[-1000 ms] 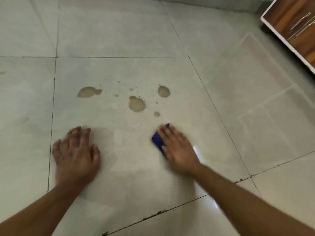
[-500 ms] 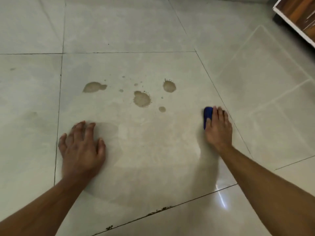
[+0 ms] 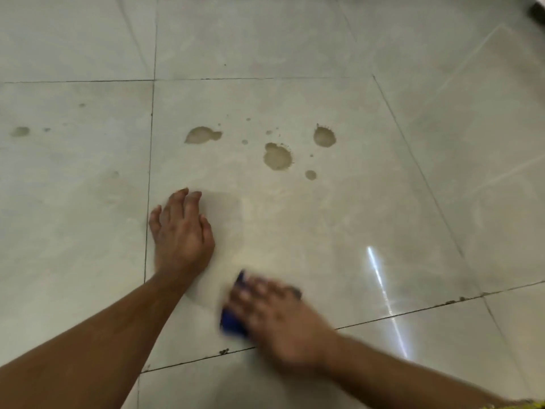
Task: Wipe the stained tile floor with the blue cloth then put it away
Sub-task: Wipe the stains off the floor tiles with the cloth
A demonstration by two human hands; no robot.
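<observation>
Pale grey glossy tile floor (image 3: 339,237), crossed by thin dark grout lines, one with dark crumbs in it.

Right grip (image 3: 277,320): blurred, flat on top of a small bright blue cloth (image 3: 231,323), pressing it to the floor. Fingers spread over the cloth, straight as far as the blur allows; no curl round it visible. Blue showing only at the left edge of this grip and in a sliver at the fingertips, the rest covered. Cloth lying on the near part of the large middle tile, just beyond the grout line that runs under the wrist.

Left grip (image 3: 181,231): apart, holding nothing, palm down on the floor, fingers slightly bent with tips touching the tile. Up and to the left of the right grip, near but not touching it or the cloth.

Brown dried stains (image 3: 277,156): a cluster of three larger blotches and several small spots, well beyond both grips, on the same tile. Fainter marks (image 3: 20,131) far to the left of the left grip, on the neighbouring tile.

A bright streak of reflected light (image 3: 383,290) to the right of the right grip.
</observation>
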